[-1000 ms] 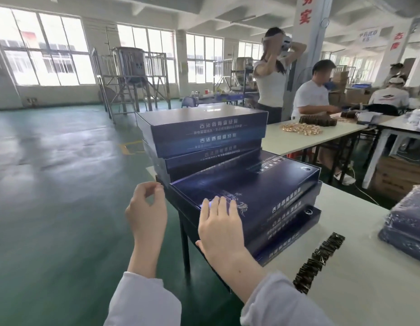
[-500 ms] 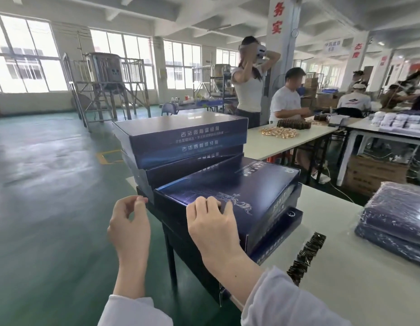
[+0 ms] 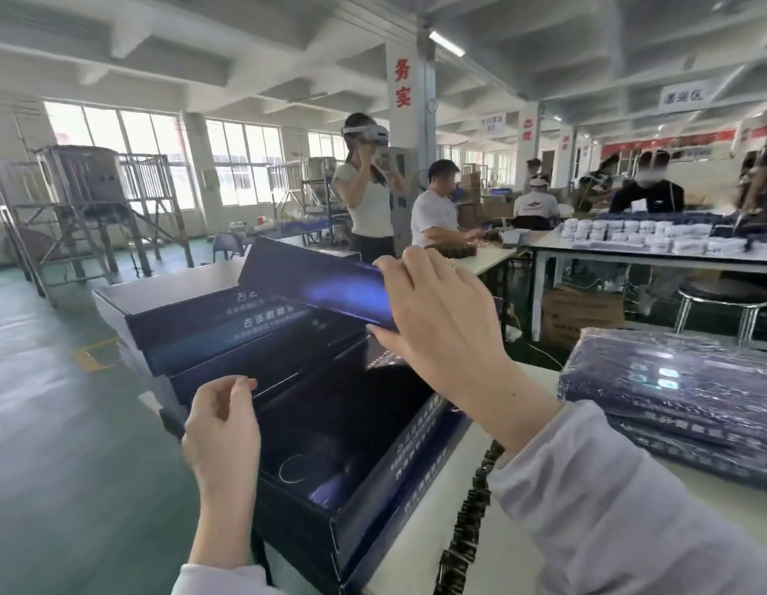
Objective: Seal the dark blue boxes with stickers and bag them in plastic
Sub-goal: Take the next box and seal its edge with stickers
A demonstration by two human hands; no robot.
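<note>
So right now my right hand [image 3: 442, 319] has its fingers curled over the right end of the lid [image 3: 313, 281], which is tipped up above the far end of the open dark blue box [image 3: 416, 461]. The box sits on the surface [image 3: 540, 375] between my hands, with its long axis running away from me toward the right. My left hand [image 3: 223, 427] is at the near-left corner with thumb and fingertips pressed together (can't tell if they're pinching anything). The lid has to swing down toward me, I reckon. The sticker strip [image 3: 467, 521] lies just right of the box, closer to my right hand.
</note>
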